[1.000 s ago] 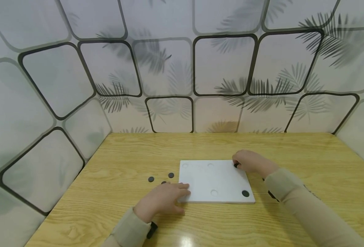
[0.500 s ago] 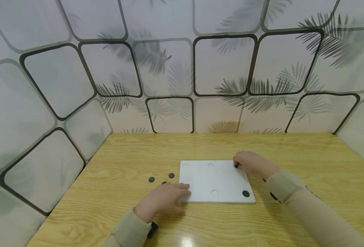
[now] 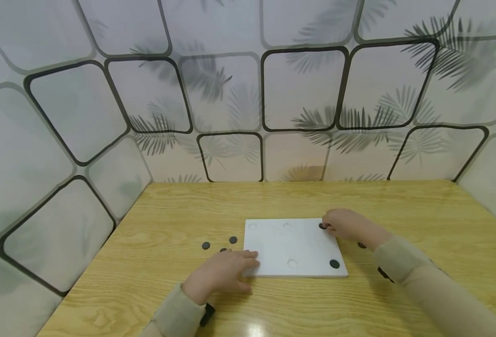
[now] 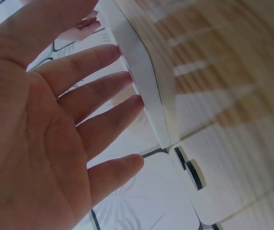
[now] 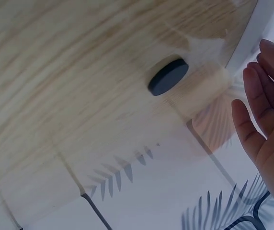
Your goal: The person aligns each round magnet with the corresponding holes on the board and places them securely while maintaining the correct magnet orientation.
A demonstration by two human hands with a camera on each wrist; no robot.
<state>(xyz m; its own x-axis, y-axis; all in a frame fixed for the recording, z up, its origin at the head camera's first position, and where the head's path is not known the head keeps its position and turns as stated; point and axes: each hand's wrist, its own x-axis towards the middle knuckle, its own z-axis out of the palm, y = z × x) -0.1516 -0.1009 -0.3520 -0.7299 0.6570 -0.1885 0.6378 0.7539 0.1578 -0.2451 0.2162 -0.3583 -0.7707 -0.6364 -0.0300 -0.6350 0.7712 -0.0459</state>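
Observation:
A white board (image 3: 273,245) with shallow round recesses lies on the wooden table. My left hand (image 3: 222,270) rests at its near left edge, fingers straight, as the left wrist view confirms along the board's side (image 4: 144,72). At the far right corner, a black disc (image 3: 322,226) lies on the board, partly covered by my right hand (image 3: 351,225). In the right wrist view the right hand's fingers (image 5: 254,91) look loosely bent with nothing held; the thumb is out of sight. Another black disc (image 3: 334,264) sits in the near right corner.
Left of the board are several loose black discs (image 3: 206,245), one partly behind the left hand. A further disc (image 3: 361,245) lies on the table right of the board, beneath the right forearm. A patterned fabric wall (image 3: 231,154) encloses the table (image 3: 189,201).
My right hand has shifted slightly right, off the far corner disc, which shows more and stays on the board. My left hand has kept its place.

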